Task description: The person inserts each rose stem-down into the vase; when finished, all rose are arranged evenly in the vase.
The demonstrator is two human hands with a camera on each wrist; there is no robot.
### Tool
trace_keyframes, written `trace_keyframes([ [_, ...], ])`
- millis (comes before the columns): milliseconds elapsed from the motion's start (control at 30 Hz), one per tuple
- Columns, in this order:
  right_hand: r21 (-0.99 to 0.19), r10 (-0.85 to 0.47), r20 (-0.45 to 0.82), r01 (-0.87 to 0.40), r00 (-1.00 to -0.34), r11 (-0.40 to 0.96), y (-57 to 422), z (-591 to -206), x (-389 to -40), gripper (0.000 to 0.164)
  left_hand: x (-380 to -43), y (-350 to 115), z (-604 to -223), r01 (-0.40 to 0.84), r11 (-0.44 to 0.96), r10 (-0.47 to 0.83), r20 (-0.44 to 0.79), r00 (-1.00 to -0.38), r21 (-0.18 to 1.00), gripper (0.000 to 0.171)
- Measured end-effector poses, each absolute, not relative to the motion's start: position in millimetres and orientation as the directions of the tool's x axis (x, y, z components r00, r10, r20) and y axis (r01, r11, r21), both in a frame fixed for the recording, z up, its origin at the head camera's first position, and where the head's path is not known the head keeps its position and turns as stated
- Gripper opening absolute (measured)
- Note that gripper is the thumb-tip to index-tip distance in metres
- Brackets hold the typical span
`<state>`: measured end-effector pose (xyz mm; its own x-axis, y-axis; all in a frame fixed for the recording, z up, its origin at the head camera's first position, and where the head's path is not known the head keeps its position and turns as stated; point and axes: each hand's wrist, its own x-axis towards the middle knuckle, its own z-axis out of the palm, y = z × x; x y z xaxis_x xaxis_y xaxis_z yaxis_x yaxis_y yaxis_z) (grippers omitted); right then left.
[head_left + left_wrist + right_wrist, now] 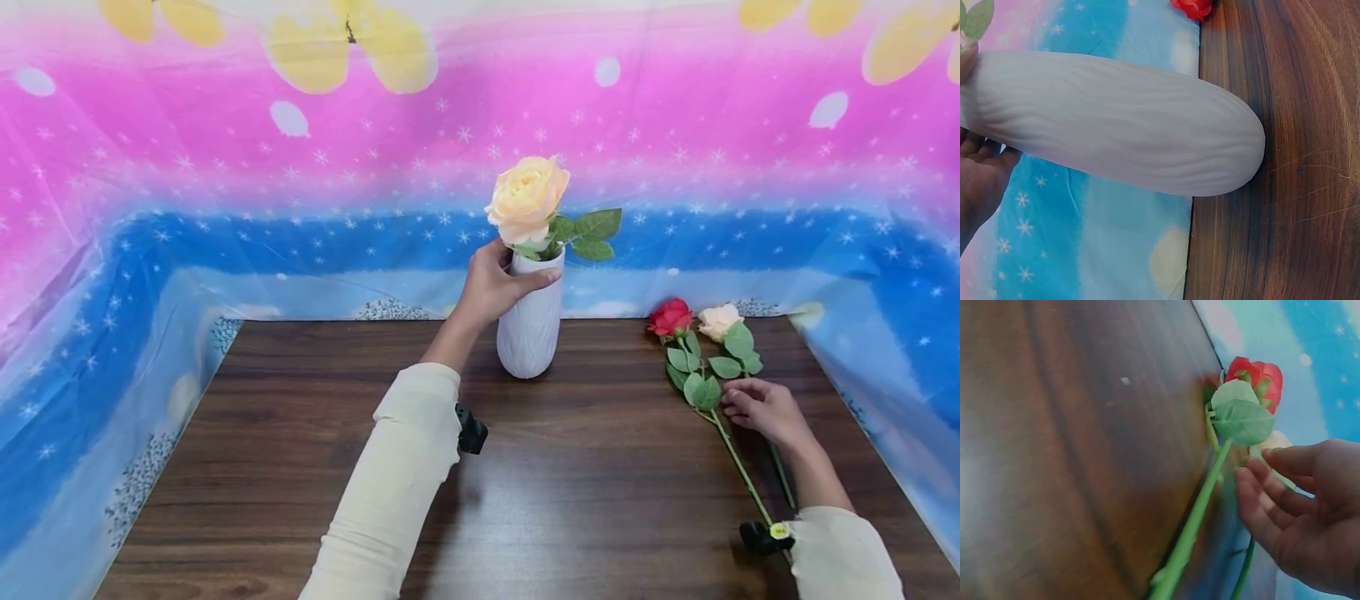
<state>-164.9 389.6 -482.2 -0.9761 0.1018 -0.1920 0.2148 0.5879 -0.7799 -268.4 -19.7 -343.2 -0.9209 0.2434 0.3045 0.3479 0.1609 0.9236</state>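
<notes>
My left hand [495, 279] grips the white ribbed vase [529, 333] near its rim, thumb across the front. A large pale-yellow rose [528, 200] with green leaves stands in the vase. The vase's wavy side [1116, 119] fills much of the left wrist view. On the right, my right hand [767, 410] hovers close beside the stem of a red rose [670, 317], fingers loosely bent. In the right wrist view, the fingertips sit just right of the red rose's green stem [1194, 525], with nothing visibly held. A cream rose [720, 322] lies alongside, its stem partly behind that hand.
The dark wooden table [315, 467] carries the vase and the two lying roses. Behind and along the sides hangs a pink-and-blue cloth [360, 242] with snowflakes and yellow butterflies. A black wrist camera [471, 429] sits on the left sleeve, another [761, 538] on the right.
</notes>
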Motion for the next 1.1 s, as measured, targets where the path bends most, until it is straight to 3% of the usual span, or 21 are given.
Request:
trace_keyframes([
  [233,-0.653,0.131,0.022,0.085,-0.991,0.753,371,-466,-202,0.031,-271,-21,-340,0.354,0.167,0.242,0.31,-0.919,0.92,0.056],
  [467,-0.537,0.04,-0.054,0.062,-0.998,0.841,361,-460,-225,0.033,-269,-21,-340,0.342,0.18,0.232,0.298,-0.926,0.922,0.056],
  [733,-0.449,0.136,-0.135,0.183,-0.981,0.875,355,-464,-226,0.036,-264,-20,-346,0.346,0.147,0.248,0.304,-0.92,0.927,0.055],
  [1100,-0.414,0.131,-0.169,0.191,-0.977,0.89,358,-464,-239,0.027,-265,-21,-345,0.323,0.188,0.243,0.274,-0.93,0.928,0.056],
])
